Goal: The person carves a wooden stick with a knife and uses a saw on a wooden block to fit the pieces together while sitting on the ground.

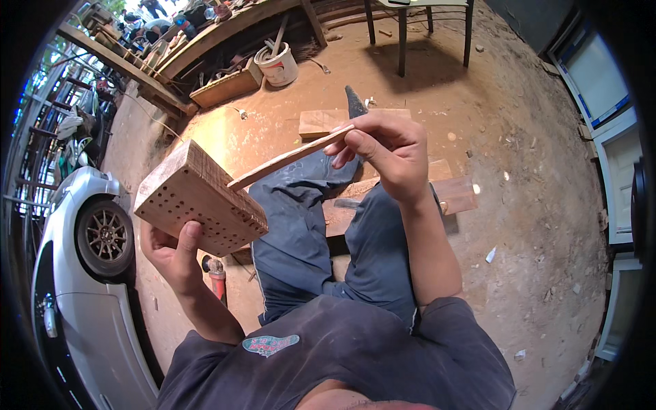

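My left hand (174, 254) grips a thick wooden block (205, 198) from below, its thumb on a face drilled with several rows of small dark holes. Between the thumb and fingers of my right hand (386, 147) is pinched the far end of a slim wooden stick (290, 158). The stick slants down to the left, and its lower end meets the block's upper right side; whether it sits in a hole or only touches there I cannot tell. Both things are held up above my knees.
Boards (458, 195) lie on the ground by my legs, with a chisel-like blade (347, 203) on one. A red power tool (216, 279) is below my left hand. A white car (96, 301) stands at left, a bucket (277, 66) and cluttered workbench (225, 33) farther off, a table (424, 8) beyond.
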Demonstrator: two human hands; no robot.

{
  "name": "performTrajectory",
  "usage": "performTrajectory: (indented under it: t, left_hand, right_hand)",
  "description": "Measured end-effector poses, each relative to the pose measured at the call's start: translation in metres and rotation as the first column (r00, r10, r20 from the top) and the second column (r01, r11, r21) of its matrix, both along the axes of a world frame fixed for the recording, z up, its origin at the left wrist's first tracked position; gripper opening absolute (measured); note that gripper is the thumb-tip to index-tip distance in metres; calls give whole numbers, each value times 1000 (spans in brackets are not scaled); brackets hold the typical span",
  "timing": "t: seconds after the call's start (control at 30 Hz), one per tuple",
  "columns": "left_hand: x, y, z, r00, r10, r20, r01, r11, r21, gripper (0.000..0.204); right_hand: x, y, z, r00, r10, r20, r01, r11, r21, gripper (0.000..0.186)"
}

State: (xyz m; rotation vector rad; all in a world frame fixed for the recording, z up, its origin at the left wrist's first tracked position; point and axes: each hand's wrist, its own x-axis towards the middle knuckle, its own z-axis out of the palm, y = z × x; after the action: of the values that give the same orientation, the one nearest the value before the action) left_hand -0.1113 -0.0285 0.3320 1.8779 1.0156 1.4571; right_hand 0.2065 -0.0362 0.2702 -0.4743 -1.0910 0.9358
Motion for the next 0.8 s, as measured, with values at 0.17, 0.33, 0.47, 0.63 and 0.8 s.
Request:
performTrajectory:
  t: [0.17,0.33,0.47,0.63,0.8]
  left_hand:
    - [2,-2,5,996,31,82,-19,990,-140,56]
    - [7,-2,5,969,61,241,22,944,-328,45]
    - [15,-6,13,960,23,280,93,914,-394,38]
    - [28,-9,13,922,-25,386,225,846,-483,47]
    - [43,-10,6,835,-6,550,374,739,-560,52]
  right_hand:
    - [-8,-4,4,999,-1,45,2,1000,-18,15]
    - [-13,-10,7,995,-13,94,17,999,-35,16]
    - [-17,-14,9,998,-8,60,8,1000,-6,14]
    - [-17,-16,6,1000,10,-10,-10,1000,12,17]
    - [-18,-14,5,994,-57,-89,61,997,41,21]
